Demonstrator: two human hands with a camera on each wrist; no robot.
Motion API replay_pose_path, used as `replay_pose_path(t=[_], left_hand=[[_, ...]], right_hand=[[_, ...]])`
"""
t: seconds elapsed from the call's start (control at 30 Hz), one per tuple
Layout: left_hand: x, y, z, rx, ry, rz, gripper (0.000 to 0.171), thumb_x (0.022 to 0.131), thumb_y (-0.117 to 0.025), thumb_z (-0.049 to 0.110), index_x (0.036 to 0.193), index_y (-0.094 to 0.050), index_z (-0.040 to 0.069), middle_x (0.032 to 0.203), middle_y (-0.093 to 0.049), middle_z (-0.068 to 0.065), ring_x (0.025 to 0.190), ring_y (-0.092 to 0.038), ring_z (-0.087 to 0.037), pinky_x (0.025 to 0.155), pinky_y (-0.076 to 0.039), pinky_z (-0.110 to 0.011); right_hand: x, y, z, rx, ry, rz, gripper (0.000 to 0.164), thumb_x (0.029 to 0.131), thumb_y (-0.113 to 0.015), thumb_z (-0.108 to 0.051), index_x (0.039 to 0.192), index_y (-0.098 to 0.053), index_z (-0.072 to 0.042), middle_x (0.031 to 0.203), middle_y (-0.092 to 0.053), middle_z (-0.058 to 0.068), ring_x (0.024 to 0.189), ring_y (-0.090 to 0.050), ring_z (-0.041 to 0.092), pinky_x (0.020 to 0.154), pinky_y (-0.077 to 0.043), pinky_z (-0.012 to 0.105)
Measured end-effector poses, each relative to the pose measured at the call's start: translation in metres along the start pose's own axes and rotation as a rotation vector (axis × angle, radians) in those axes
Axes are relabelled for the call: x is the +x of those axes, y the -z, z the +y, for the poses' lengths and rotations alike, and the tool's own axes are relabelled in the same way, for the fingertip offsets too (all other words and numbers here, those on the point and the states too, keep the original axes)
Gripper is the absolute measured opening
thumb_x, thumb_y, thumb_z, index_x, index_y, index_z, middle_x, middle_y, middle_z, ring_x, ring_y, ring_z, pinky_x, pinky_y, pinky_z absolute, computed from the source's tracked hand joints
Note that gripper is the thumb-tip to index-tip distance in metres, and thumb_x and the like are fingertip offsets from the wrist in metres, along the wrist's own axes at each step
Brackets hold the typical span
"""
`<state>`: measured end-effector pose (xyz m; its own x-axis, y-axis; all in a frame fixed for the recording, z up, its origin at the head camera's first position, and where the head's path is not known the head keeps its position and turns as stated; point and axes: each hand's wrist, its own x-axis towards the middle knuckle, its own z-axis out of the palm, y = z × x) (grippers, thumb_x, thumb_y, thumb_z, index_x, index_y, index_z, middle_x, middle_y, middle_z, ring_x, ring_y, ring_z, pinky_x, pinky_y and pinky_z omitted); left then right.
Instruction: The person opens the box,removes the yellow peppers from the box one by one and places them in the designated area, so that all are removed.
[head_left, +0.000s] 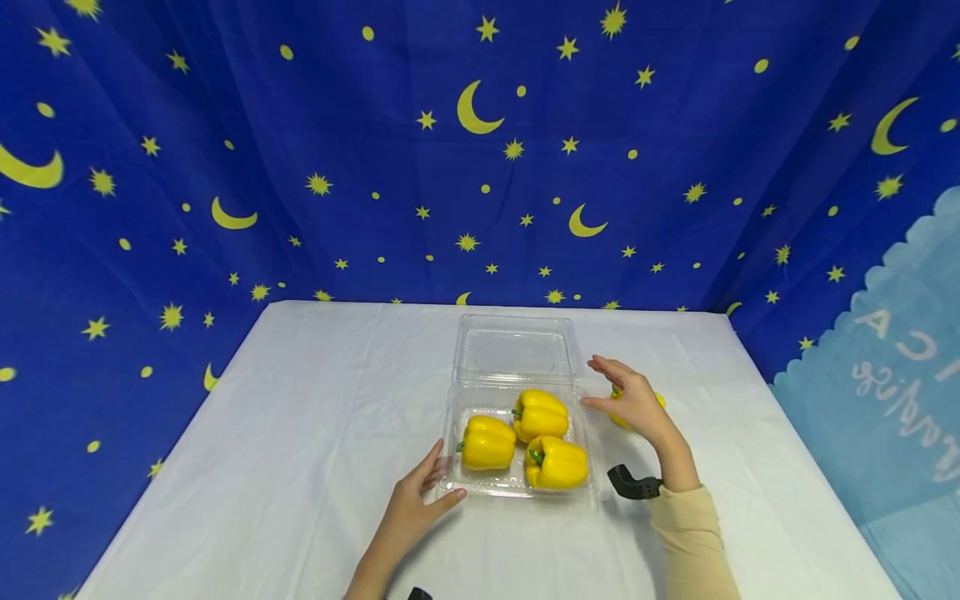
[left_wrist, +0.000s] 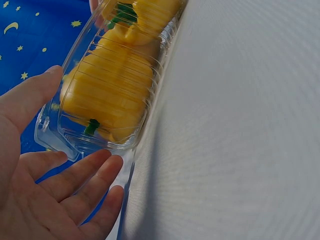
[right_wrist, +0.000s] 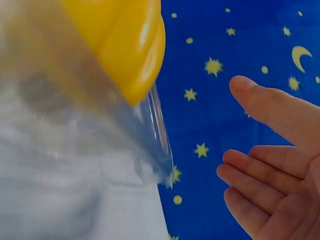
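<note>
A clear plastic clamshell box (head_left: 517, 492) lies with its lid (head_left: 517, 346) folded back, away from me. Three yellow bell peppers with green stems sit in its base: one at the left (head_left: 487, 443), one at the back (head_left: 542, 415) and one at the front right (head_left: 557, 463). My left hand (head_left: 411, 507) is at the box's front left corner, fingers spread and fingertips right at the rim. My right hand (head_left: 628, 402) hovers right of the box, thumb and fingers apart with nothing between them. Behind it, a further yellow pepper (head_left: 660, 400) is mostly hidden.
A white cloth covers the table (head_left: 315, 433). Blue curtains (head_left: 375, 150) with yellow moons and stars hang behind and at the sides. A light blue panel (head_left: 900, 350) with white lettering is at the right. Black wrist mounts show near both wrists.
</note>
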<state>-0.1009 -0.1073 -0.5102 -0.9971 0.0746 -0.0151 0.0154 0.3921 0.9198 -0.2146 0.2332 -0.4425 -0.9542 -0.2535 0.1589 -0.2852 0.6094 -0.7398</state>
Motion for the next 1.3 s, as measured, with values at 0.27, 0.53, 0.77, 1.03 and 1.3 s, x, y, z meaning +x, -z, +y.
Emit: replay_pose_path(t=[0.27, 0.53, 0.77, 1.03, 1.3], left_hand=[[-0.001, 0.000, 0.001, -0.020, 0.003, 0.001, 0.080, 0.078, -0.078, 0.025, 0.145, -0.038, 0.009, 0.129, -0.062, -0.010, 0.114, -0.062, -0.025, 0.098, -0.051, -0.035], [0.000, 0.000, -0.001, -0.021, -0.012, 0.001, 0.079, 0.078, -0.078, 0.026, 0.145, -0.039, 0.008, 0.128, -0.063, -0.011, 0.114, -0.061, -0.026, 0.098, -0.051, -0.036], [0.001, -0.002, -0.002, -0.020, -0.014, 0.006, 0.080, 0.078, -0.078, 0.027, 0.145, -0.039, 0.008, 0.128, -0.063, -0.013, 0.113, -0.062, -0.027, 0.097, -0.052, -0.034], [0.001, -0.001, -0.001, -0.023, -0.002, 0.007, 0.079, 0.079, -0.077, 0.027, 0.145, -0.039, 0.009, 0.129, -0.062, -0.012, 0.114, -0.061, -0.026, 0.098, -0.051, -0.037], [0.000, 0.000, -0.001, -0.007, -0.014, 0.003, 0.079, 0.078, -0.078, 0.027, 0.145, -0.039, 0.007, 0.127, -0.063, -0.012, 0.114, -0.061, -0.027, 0.095, -0.052, -0.033]], right_hand=[[0.000, -0.011, -0.014, 0.032, 0.026, -0.066, 0.067, 0.081, -0.076, -0.015, 0.137, -0.045, 0.004, 0.134, -0.055, 0.021, 0.129, -0.047, 0.040, 0.109, -0.038, 0.056], [-0.002, -0.022, -0.025, 0.022, 0.037, -0.127, 0.067, 0.081, -0.076, -0.021, 0.138, -0.047, -0.001, 0.135, -0.056, 0.018, 0.128, -0.049, 0.039, 0.107, -0.039, 0.058], [-0.004, -0.035, -0.036, -0.027, 0.041, -0.147, 0.067, 0.080, -0.076, -0.024, 0.136, -0.049, 0.000, 0.134, -0.057, 0.017, 0.126, -0.051, 0.038, 0.106, -0.041, 0.056], [-0.010, -0.053, -0.046, -0.069, -0.015, -0.087, 0.065, 0.079, -0.078, -0.023, 0.133, -0.051, 0.002, 0.130, -0.060, 0.017, 0.124, -0.053, 0.035, 0.108, -0.041, 0.053], [-0.018, -0.066, -0.049, -0.090, -0.075, 0.010, 0.066, 0.078, -0.078, -0.018, 0.132, -0.050, 0.008, 0.127, -0.060, 0.022, 0.122, -0.054, 0.037, 0.108, -0.041, 0.052]])
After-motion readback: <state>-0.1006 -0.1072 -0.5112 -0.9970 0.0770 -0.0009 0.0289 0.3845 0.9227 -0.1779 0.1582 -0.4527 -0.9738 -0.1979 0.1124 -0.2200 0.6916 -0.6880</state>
